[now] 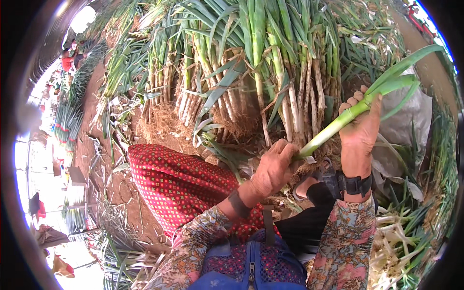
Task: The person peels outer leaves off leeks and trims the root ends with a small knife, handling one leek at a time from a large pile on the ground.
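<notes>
A large green onion (pixel 332 128) slants up to the right in front of me, its green leaves spreading past my right hand. My left hand (pixel 276 169) is closed around its pale root end. Farther up the stalk, my right hand (pixel 358 131) is closed on it below the leaves, the thumb lying along the near side. Just beyond my hands stand bundles of unpeeled green onions (pixel 309 87) with brown, dry outer skins and tangled roots (pixel 241 122).
Red patterned cloth (pixel 179 179) covers my left knee. Pale stripped onions (pixel 389 237) lie at the lower right, more (pixel 140 261) at the lower left. A whitish plastic sheet (pixel 411 121) lies right of my right hand. Another person (pixel 69 60) is far off at the upper left.
</notes>
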`<state>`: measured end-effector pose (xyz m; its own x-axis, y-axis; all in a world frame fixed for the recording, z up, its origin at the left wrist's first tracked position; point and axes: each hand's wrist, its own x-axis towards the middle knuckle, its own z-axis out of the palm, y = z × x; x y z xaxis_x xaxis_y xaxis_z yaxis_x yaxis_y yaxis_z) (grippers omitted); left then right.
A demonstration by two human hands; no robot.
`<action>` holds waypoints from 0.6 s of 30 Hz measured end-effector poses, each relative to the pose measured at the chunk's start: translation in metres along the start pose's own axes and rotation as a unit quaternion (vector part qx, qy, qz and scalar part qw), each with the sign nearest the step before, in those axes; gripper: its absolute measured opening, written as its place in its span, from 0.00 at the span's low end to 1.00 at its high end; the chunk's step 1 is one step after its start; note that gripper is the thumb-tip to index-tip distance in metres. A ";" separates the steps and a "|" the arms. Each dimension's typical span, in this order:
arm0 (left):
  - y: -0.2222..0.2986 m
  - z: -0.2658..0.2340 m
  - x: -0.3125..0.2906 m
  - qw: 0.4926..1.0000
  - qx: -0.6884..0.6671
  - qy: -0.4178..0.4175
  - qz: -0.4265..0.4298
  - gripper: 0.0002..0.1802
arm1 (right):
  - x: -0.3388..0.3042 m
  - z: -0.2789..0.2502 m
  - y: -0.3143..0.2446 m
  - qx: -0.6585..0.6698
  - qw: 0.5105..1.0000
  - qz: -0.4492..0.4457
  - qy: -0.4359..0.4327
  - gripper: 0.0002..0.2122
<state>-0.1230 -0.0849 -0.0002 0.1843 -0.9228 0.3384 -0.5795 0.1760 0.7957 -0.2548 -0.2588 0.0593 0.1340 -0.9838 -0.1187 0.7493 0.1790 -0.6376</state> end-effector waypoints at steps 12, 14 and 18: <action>-0.002 -0.031 -0.016 0.983 0.082 -0.018 0.162 0.11 | -0.002 0.008 0.007 -0.101 0.986 -0.080 0.109 0.14; -0.008 -0.052 -0.020 0.987 0.043 0.027 0.150 0.12 | 0.007 0.001 0.000 -0.133 0.982 -0.078 0.105 0.13; -0.040 -0.087 -0.016 0.979 0.087 0.136 -0.122 0.10 | 0.011 -0.012 -0.014 -0.135 0.982 -0.108 0.077 0.14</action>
<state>-0.0338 -0.0474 0.0061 0.5247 -0.8005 0.2895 -0.6146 -0.1209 0.7795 -0.2713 -0.2722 0.0580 -0.1250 -0.9904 -0.0586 0.5475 -0.0196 -0.8366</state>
